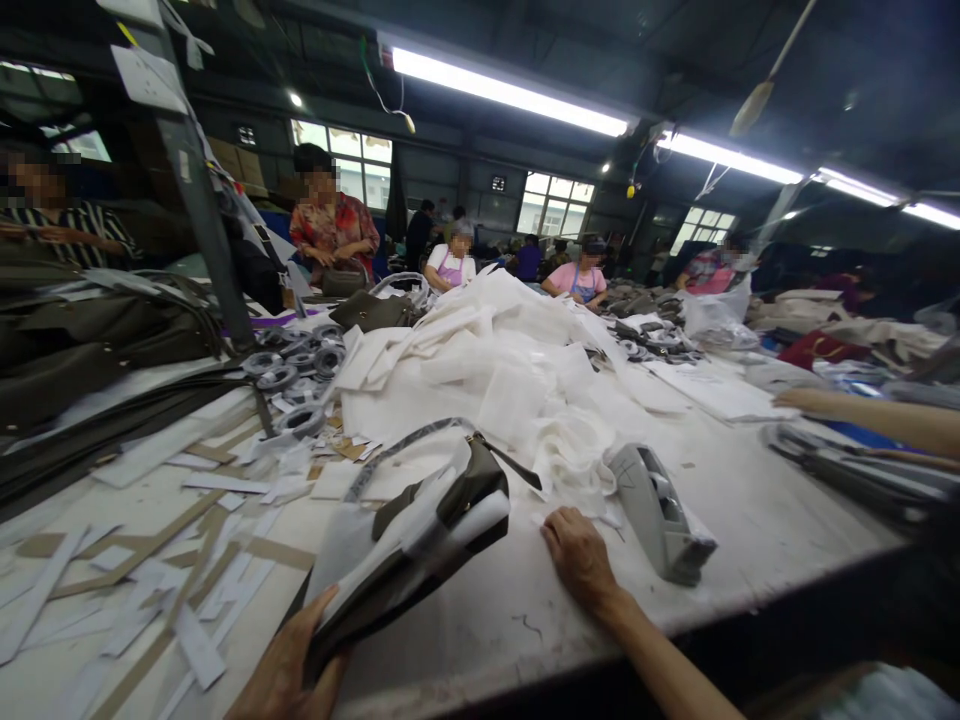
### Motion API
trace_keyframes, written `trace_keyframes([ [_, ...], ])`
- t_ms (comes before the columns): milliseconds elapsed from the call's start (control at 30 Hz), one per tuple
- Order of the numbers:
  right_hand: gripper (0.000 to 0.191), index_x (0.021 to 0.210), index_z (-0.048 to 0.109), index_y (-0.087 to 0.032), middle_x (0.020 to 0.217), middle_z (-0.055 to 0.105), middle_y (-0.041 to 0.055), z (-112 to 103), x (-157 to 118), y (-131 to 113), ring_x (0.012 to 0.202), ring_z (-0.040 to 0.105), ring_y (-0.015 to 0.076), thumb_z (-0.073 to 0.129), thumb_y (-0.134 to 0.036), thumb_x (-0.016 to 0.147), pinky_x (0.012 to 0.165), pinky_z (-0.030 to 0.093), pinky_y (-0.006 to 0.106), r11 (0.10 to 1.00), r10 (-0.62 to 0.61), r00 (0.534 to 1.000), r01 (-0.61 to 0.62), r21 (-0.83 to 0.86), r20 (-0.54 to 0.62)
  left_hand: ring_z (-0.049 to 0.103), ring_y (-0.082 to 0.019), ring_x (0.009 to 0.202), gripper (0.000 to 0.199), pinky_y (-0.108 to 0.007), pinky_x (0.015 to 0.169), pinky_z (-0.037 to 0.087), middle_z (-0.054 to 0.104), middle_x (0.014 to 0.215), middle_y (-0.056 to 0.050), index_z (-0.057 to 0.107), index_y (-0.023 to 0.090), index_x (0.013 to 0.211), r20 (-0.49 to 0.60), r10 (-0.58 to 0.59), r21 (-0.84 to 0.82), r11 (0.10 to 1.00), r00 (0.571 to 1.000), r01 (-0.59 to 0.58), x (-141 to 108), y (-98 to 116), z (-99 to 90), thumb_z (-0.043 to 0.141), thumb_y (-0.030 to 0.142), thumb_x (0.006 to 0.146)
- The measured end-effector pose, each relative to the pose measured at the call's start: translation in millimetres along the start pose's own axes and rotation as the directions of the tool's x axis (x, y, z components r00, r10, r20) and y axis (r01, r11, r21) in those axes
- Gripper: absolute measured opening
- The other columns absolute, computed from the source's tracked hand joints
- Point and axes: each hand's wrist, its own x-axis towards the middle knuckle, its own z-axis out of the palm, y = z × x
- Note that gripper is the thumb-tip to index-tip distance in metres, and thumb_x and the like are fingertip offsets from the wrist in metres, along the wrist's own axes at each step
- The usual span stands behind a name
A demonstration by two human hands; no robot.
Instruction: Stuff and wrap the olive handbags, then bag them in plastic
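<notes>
A dark olive handbag [420,560], partly wrapped in white foam sheet, is tilted above the near part of the table. My left hand [296,660] grips its lower left end, thumb on one side and fingers on the other. The bag's strap [397,450], wrapped in a clear and grey covering, arches over the far side. Right of the bag, my right hand [581,560] rests by the tabletop with its fingers curled; whatever might be between them is hidden. A grey tape dispenser [660,515] stands just right of that hand.
White foam sheets [495,360] are heaped mid-table. Paper and cardboard strips [187,560] litter the left side, near wrapped ring-shaped straps [300,365] and dark bags [97,350]. Another person's arm [862,415] reaches in at right over stacked bags [855,470]. Several people work beyond.
</notes>
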Motion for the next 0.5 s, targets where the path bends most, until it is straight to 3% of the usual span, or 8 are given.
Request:
trace_keyframes([
  [100,0.024,0.078,0.056,-0.021,0.079,0.063,0.0060,-4.8,-6.1,-14.3,0.076,0.058,0.0224,0.042,-0.024,0.097,0.074,0.045,0.034,0.998,-0.033,0.999,0.034,0.055,-0.024,0.072,-0.020,0.083,0.033,-0.027,0.081,0.056,0.073,0.107,-0.001,0.052,0.023,0.125,-0.022,0.005,-0.008,1.000,1.000,-0.005,0.0,1.0,0.2,0.045,0.032,0.094],
  [200,0.017,0.093,0.057,-0.022,0.091,0.067,0.0065,-8.0,-21.6,-53.7,0.088,0.064,0.0215,0.042,-0.027,0.099,0.079,0.048,0.031,0.953,0.004,1.000,-0.007,0.304,0.010,0.072,-0.020,0.084,0.032,-0.028,0.082,0.055,0.073,0.106,-0.002,0.053,0.023,0.123,-0.072,-0.012,-0.009,1.000,0.997,0.012,1.3,3.2,0.5,0.045,0.033,0.094],
  [300,0.015,0.102,0.055,-0.022,0.095,0.069,0.0063,-5.5,-39.7,-106.2,0.091,0.066,0.0207,0.041,-0.026,0.098,0.081,0.048,0.029,0.793,-0.007,0.985,-0.098,0.602,0.170,0.072,-0.020,0.083,0.033,-0.027,0.080,0.055,0.073,0.103,-0.003,0.054,0.021,0.123,-0.088,0.006,-0.002,1.000,0.996,-0.006,4.8,6.1,-0.7,0.044,0.033,0.094],
  [433,0.015,0.090,0.053,-0.022,0.081,0.065,0.0041,4.3,-58.2,-166.7,0.075,0.062,0.0194,0.042,-0.031,0.094,0.069,0.045,0.029,0.654,-0.193,0.907,-0.166,0.738,0.375,0.073,-0.018,0.082,0.030,-0.025,0.075,0.055,0.073,0.099,-0.004,0.055,0.018,0.119,-0.111,0.062,0.011,0.998,0.992,-0.061,12.2,11.1,-5.3,0.042,0.030,0.094],
  [500,0.015,0.086,0.053,-0.022,0.078,0.062,0.0023,10.9,-61.0,-190.1,0.072,0.058,0.0184,0.046,-0.034,0.092,0.067,0.042,0.030,0.599,-0.221,0.875,-0.226,0.768,0.430,0.073,-0.018,0.082,0.030,-0.025,0.075,0.055,0.073,0.098,-0.004,0.056,0.017,0.117,-0.130,0.075,0.004,0.997,0.989,-0.075,15.6,13.8,-8.1,0.040,0.031,0.095],
])
